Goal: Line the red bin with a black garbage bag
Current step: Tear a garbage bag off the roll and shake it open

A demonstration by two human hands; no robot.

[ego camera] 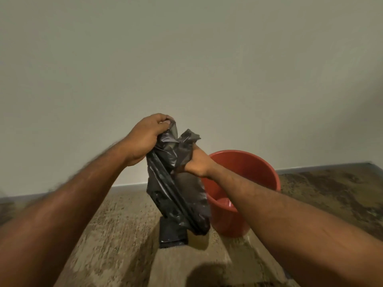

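1. Gripping the top edge of the bag (176,189), the left hand (145,137) has its fingers pinched together on a bunched fold of black plastic; the bag hangs below and to the right of this hand.
2. Under the hanging bag, a second dark folded piece (172,233) lies on the floor (116,224); it looks like another bag or a roll of them, though I cannot tell which.
3. Just right of the left hand, the right hand (196,162) is clamped on another part of the same top edge, fingers hidden in the plastic. The two hands are near each other, seemingly working the mouth apart.
4. Right of and below the right hand stands the bin (259,168), upright on the floor by the wall (186,59), its inside bare.
5. Progress, as I judge it: a bag is picked up and partly shaken loose, but still crumpled and outside the bin. Left to do: open the mouth, lower the bag in, fold the edge over the rim.
6. Count: two hands, one held bag, one dark piece on the floor, one bin.
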